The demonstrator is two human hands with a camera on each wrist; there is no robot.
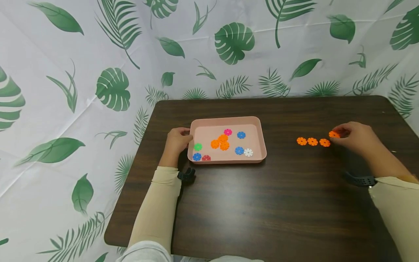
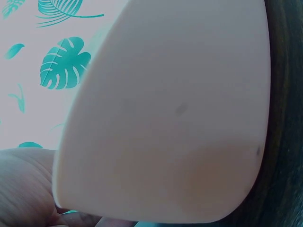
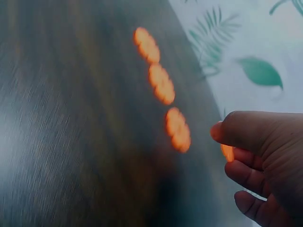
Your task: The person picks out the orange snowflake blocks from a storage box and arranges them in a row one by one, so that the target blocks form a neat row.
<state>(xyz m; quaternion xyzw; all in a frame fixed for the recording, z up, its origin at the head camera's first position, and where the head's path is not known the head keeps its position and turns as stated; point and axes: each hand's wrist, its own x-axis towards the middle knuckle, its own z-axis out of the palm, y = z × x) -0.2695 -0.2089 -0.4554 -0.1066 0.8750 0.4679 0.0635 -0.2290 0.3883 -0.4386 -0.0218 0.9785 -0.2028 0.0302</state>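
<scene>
The right hand (image 1: 355, 136) had its grip nearly closed, thumb and fingers pinching an orange disc (image 1: 334, 134). That disc sat just beyond the right end of a row of three orange discs (image 1: 312, 142), a little farther back and apart from the nearest. The row ran left to right across the bench (image 1: 278, 203), leading leftward from the grip. Well away, the left hand (image 1: 177, 142) held the left edge of the pink tray (image 1: 226, 119).
</scene>
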